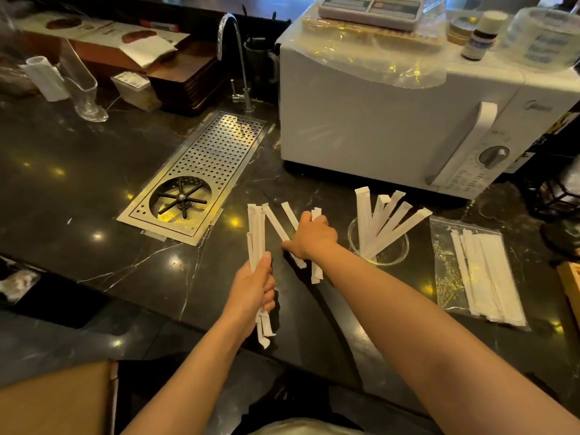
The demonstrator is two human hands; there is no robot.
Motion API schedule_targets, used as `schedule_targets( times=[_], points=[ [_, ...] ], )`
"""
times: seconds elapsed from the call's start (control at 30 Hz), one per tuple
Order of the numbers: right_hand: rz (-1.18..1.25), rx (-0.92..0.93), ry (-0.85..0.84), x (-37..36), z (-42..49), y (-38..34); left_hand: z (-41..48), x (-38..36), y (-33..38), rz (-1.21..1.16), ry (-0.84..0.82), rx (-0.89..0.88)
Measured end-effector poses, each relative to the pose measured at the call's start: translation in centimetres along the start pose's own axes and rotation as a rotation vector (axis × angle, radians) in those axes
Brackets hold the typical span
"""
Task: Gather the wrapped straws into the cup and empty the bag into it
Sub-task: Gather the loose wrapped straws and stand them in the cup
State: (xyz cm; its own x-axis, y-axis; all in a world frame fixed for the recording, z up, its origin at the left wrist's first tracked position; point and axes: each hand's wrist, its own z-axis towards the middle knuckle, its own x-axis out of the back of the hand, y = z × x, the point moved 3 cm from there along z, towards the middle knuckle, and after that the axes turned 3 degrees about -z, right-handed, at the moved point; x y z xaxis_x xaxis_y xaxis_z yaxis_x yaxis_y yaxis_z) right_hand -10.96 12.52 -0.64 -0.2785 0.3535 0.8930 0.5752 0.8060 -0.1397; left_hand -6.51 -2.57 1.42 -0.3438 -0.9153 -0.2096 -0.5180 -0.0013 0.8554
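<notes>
The left hand is clenched around a bundle of wrapped straws pointing toward 12 o'clock, while the right hand is closed on more loose straws on the dark counter. At 3 o'clock of the right hand stands the clear cup with several straws fanned inside, and further toward 3 o'clock lies the plastic bag, straws within

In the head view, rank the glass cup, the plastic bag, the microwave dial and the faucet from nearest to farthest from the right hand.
Measured from the right hand:
1. Glass cup, just to its right on the counter.
2. Plastic bag, further right, lying flat past the cup.
3. Microwave dial, up and to the right.
4. Faucet, at the back, left of the microwave.
</notes>
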Motion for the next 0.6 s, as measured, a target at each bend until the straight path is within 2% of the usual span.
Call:
schedule_targets(
  times=[0.33,0.5,0.6],
  points=[
    [0.013,0.073,0.007,1.0,0.4,-1.4,1.5,0.3,-0.1,0.005,0.041,0.023],
    [-0.142,0.204,0.029,1.2,-0.5,-2.1,2.2,0.5,-0.4,0.012,0.065,0.012],
    [-0.152,0.232,-0.024,1.1,-1.0,-2.2,2.4,0.6,-0.5,0.0,0.074,-0.007]
  ],
)
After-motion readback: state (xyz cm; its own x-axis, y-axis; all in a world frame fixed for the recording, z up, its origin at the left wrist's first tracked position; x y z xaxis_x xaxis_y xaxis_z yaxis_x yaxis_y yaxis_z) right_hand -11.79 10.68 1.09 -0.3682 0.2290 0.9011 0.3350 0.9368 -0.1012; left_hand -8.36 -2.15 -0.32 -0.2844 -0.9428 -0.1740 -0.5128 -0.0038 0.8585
